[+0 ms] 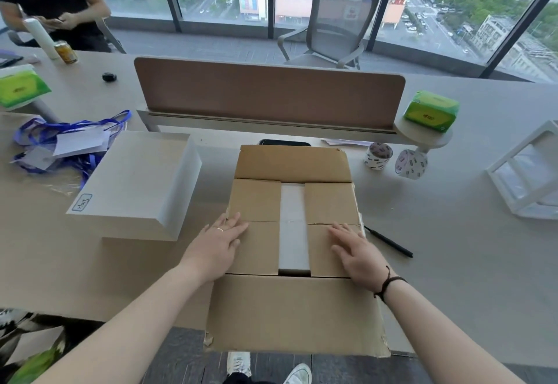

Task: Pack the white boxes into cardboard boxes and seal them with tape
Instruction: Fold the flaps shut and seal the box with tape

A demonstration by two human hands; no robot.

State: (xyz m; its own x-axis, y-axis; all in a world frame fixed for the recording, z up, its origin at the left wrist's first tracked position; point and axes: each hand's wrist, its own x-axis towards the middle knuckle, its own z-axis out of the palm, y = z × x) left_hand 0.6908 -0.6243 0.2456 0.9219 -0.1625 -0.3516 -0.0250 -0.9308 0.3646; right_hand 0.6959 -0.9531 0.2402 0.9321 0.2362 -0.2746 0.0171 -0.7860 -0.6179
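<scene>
We see a cardboard box (pixel 291 226) standing on the counter (pixel 453 263) right in front of us, its near edge reaching past the counter's near edge. Its two side flaps are folded inward, and a white box (pixel 293 226) shows in the gap between them; the far flap stands tilted up and the near flap hangs outward toward us. Our left hand (pixel 219 240) lies flat, fingers straight, pressing on the left flap, and our right hand (pixel 354 249) lies flat with spread fingers on the right flap; neither grips anything. A second white box (pixel 136 184) sits on the counter just left of the cardboard box. Two tape rolls (pixel 395 160) stand at the far right, near a green tissue pack (pixel 431 111). A black pen (pixel 389 241) lies just right of the cardboard box.
</scene>
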